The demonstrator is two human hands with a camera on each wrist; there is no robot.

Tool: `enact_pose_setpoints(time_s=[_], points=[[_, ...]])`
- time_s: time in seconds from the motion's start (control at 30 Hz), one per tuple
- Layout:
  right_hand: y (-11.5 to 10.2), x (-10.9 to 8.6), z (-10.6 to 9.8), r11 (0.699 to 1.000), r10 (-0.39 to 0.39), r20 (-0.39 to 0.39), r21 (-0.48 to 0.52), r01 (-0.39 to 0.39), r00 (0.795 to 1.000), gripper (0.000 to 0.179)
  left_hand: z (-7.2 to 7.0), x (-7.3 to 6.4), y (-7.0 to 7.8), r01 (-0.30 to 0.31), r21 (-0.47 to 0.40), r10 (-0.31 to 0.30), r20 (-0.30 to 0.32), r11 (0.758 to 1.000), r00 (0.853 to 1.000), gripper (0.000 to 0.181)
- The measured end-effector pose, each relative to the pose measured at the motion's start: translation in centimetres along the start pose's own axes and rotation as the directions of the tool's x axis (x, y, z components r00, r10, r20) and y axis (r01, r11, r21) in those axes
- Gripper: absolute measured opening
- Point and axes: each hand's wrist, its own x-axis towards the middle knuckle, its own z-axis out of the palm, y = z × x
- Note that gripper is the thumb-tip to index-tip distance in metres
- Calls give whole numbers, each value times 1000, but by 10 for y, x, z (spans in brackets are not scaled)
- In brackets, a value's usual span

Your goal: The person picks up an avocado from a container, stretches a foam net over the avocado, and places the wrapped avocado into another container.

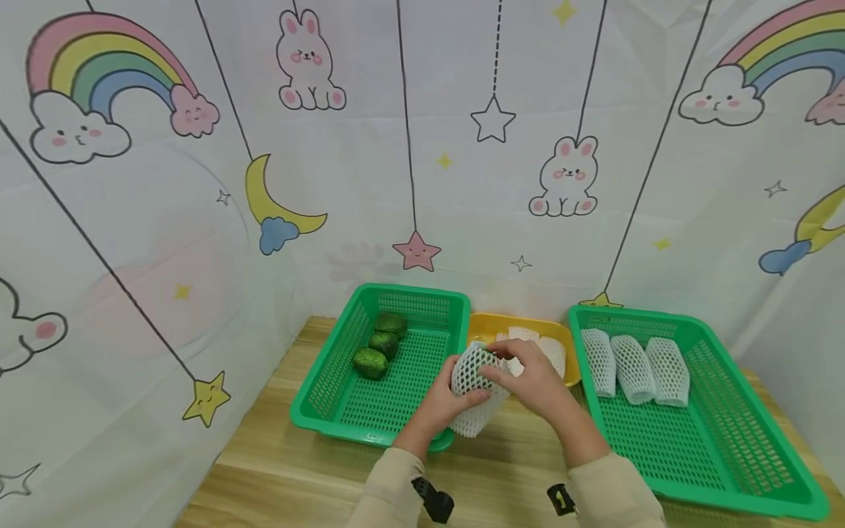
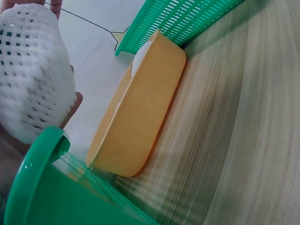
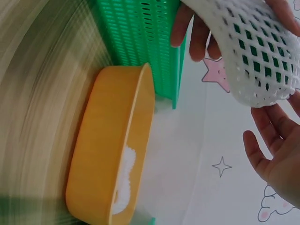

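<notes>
In the head view my left hand (image 1: 441, 400) grips a white foam net sleeve (image 1: 470, 374) from the side, its thumb across the front. Dark green shows through the mesh, so an avocado seems to be inside. The sleeve's lower end hangs loose and pale. My right hand (image 1: 538, 378) pinches the upper end, with thumb and fingers at the opening. The right wrist view shows the net (image 3: 262, 56) stretched over the green fruit, with the right hand's fingertips (image 3: 267, 117) at its end. In the left wrist view the sleeve (image 2: 35, 75) hides most of the left palm.
On the left, a green basket (image 1: 343, 433) holds three dark green avocados (image 1: 371, 362). Behind the hands, a yellow bin (image 1: 571, 367) contains white foam nets (image 1: 553, 352). The green basket (image 1: 746, 499) on the right holds three net-covered pieces (image 1: 632, 369). A patterned curtain hangs behind the wooden table (image 1: 251, 469).
</notes>
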Motion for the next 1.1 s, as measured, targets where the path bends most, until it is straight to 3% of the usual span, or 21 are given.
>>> enact_pose_setpoints(time_s=[0.13, 0.3, 0.5, 0.67, 0.77, 0.87, 0.97, 1.1], points=[[4, -3, 3, 1000, 25, 50, 13, -26, 998, 47, 0, 1, 2, 19, -6, -19, -2, 1000, 1000, 74], [6, -3, 8, 998, 50, 19, 36, -51, 999, 33, 0, 2, 5, 56, 40, -56, -5, 998, 998, 80], [8, 0, 9, 996, 67, 14, 50, -67, 998, 24, 2, 4, 4, 42, 44, -42, 15, 998, 999, 78], [12, -2, -1, 994, -18, 166, 111, 0, 986, 20, -2, 11, -14, 25, 51, -25, -5, 998, 1000, 80], [14, -1, -4, 990, -39, 274, 142, 0, 961, 31, -6, 15, -27, 15, 78, -13, -20, 997, 1000, 78], [15, -1, -4, 991, -46, 329, 133, 2, 943, 44, -8, 15, -28, 14, 91, -12, -26, 996, 1000, 74], [17, -3, -2, 996, -54, 288, 81, 32, 956, 45, -7, 15, -28, 23, 70, -23, -12, 997, 1000, 73], [20, -8, 0, 999, -31, 152, 47, 24, 988, 32, -4, 13, -24, 25, 35, -25, -7, 999, 1000, 72]])
